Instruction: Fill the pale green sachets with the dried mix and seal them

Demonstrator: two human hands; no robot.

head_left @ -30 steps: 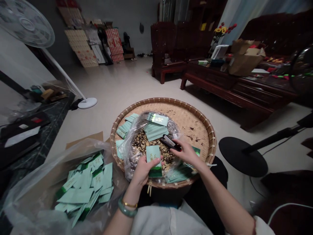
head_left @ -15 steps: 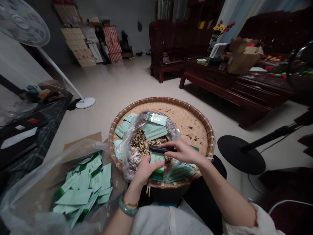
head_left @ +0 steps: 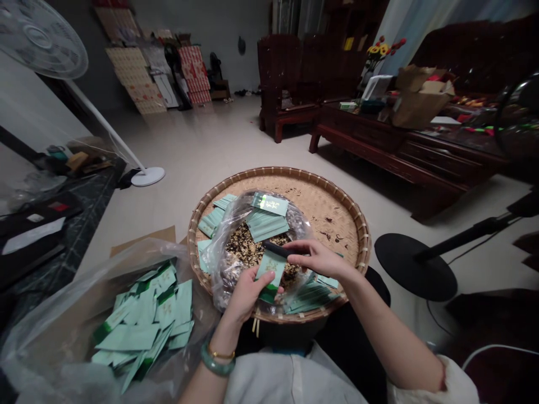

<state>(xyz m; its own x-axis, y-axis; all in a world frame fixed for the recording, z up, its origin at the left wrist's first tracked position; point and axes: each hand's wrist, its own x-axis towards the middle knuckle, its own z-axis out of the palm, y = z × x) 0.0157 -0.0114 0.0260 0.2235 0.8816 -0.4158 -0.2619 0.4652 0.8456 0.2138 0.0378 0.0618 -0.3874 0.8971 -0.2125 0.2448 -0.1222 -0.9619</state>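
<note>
My left hand (head_left: 245,294) grips a pale green packet with a darker green end (head_left: 272,275), tilted over a round bamboo tray (head_left: 332,205). My right hand (head_left: 318,259) holds a slim black handheld sealer (head_left: 275,249) against the packet's top edge, its far end hidden in my fingers. Beneath both hands, a clear plastic bag (head_left: 219,275) holds dark, loose tea-like leaves (head_left: 246,252). Several similar packets (head_left: 266,225) lie on the bag. A heap of packets (head_left: 143,328) rests in another clear bag to my left.
A black round stand base (head_left: 415,268) sits right of the tray, and a white floor fan (head_left: 42,39) stands at the left. Dark wooden furniture with a cardboard box (head_left: 419,98) lines the far right. A dark counter (head_left: 76,224) runs along the left.
The packet has tilted clockwise in my left hand. The black sealer has swung from lying level across the packet to a slant at its top edge.
</note>
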